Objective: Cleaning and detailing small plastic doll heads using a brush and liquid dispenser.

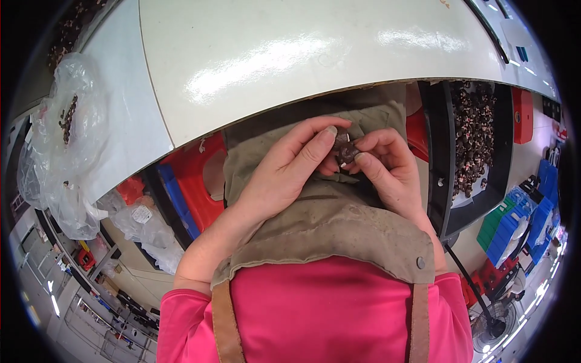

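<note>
In front of my apron (pixel 327 209), both hands meet over small dark brown parts (pixel 347 152) with pale bits on them. My left hand (pixel 289 162) is curled, thumb and forefinger closed around the parts from the left. From the right, the thumb and forefinger of my right hand (pixel 392 164) pinch the same dark cluster. The fingers cover much of it, so I cannot tell its exact kind or whether it is one piece or several.
A glossy white table (pixel 242 45) lies ahead. At the right, a black tray (pixel 440 181) holds many small dark parts (pixel 473 136). Clear plastic bags (pixel 75 151) hang at the left table edge. A red stool (pixel 190 181), blue bins (pixel 538 224) and a fan (pixel 496 327) stand around.
</note>
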The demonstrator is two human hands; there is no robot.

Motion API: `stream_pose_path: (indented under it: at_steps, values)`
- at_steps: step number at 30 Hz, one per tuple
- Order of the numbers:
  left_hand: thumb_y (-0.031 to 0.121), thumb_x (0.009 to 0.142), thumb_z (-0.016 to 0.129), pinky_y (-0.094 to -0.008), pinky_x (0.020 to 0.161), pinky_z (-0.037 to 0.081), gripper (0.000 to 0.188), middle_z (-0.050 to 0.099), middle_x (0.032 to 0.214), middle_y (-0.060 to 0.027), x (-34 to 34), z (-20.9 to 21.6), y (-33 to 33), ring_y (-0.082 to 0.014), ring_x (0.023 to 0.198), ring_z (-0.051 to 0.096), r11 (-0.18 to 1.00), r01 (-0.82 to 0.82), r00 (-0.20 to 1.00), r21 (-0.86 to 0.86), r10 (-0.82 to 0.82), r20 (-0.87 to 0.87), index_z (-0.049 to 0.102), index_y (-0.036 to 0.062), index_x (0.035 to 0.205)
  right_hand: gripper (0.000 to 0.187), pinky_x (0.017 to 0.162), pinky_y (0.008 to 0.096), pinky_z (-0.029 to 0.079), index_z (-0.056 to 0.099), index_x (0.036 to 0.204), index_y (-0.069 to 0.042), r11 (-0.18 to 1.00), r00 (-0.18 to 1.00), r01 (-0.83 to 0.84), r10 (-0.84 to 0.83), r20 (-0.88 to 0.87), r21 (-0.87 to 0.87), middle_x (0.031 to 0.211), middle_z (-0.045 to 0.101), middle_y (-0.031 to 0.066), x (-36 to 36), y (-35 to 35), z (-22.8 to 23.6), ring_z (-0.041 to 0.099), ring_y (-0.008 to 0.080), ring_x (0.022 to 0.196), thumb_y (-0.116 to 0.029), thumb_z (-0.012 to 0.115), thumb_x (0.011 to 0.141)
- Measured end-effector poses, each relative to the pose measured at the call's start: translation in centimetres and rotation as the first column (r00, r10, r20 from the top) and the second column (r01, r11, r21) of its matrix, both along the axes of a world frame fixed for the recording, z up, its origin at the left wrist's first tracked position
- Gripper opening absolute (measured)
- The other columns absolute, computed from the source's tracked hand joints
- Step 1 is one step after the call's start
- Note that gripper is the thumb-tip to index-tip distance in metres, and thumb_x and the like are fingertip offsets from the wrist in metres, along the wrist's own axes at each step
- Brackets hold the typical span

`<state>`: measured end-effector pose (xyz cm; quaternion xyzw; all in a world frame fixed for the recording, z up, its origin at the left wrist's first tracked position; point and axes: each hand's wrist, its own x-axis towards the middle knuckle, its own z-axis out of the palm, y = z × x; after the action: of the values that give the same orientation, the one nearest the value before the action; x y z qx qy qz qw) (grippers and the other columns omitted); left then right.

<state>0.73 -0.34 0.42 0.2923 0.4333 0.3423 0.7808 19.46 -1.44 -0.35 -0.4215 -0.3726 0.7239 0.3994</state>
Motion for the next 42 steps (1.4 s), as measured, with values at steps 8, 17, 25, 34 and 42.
stream_pose_path:
  at_steps: [8,17,25,34,42]
  values:
    - [0.028,0.100,0.043,-0.0194,0.073,0.044,0.033,0.057,0.093,0.0003,-0.2,-0.2,0.0,-0.0044,0.080,0.050,0.999,0.031,0.999,0.014,-0.031,0.009,0.052,0.0043,0.120,0.014,0.075,0.0221,0.048,0.049,0.103,-0.002,0.999,1.000,-0.028,0.028,-0.013,-0.031,0.095,0.061,0.0073,0.0,0.0,0.1,0.062,0.0122,0.087,-0.005,0.056,0.092]
    - [0.028,0.099,0.044,-0.0203,0.071,0.042,0.032,0.054,0.090,0.0008,-0.1,0.0,0.0,-0.0059,0.078,0.048,1.000,-0.008,1.000,0.010,0.008,-0.006,0.053,0.0060,0.119,0.015,0.074,0.0217,0.047,0.049,0.102,-0.002,0.998,0.999,-0.036,0.036,0.001,-0.051,0.092,0.060,0.0056,-0.1,-0.1,0.0,0.060,0.0104,0.086,-0.004,0.057,0.090]
    - [0.030,0.099,0.042,-0.0213,0.074,0.042,0.035,0.054,0.096,0.0001,-0.3,-0.2,-0.1,-0.0064,0.083,0.049,1.000,0.005,1.000,0.009,-0.005,0.012,0.053,0.0058,0.122,0.021,0.076,0.0236,0.047,0.051,0.100,-0.001,0.989,0.993,-0.025,0.008,0.117,0.143,0.097,0.057,0.0059,-0.5,-0.3,-0.7,0.057,0.0105,0.086,0.004,0.062,0.084]
    - [0.031,0.100,0.041,-0.0222,0.077,0.042,0.037,0.054,0.101,-0.0003,-0.3,-0.3,-0.1,-0.0068,0.090,0.050,0.999,0.005,1.000,0.048,-0.005,-0.004,0.051,0.0060,0.126,0.018,0.078,0.0239,0.047,0.051,0.100,0.000,0.988,0.994,-0.024,0.007,0.111,0.155,0.097,0.057,0.0062,-0.6,-0.3,-0.7,0.056,0.0106,0.088,0.003,0.061,0.085]
    - [0.028,0.099,0.043,-0.0209,0.075,0.042,0.034,0.054,0.095,-0.0002,-0.3,0.3,0.0,-0.0069,0.083,0.049,1.000,0.001,1.000,-0.011,-0.001,0.014,0.052,0.0056,0.124,0.022,0.077,0.0226,0.048,0.046,0.107,0.000,1.000,1.000,-0.001,0.002,0.031,-0.002,0.096,0.058,0.0065,-0.6,-0.3,-0.1,0.058,0.0103,0.086,-0.001,0.058,0.089]
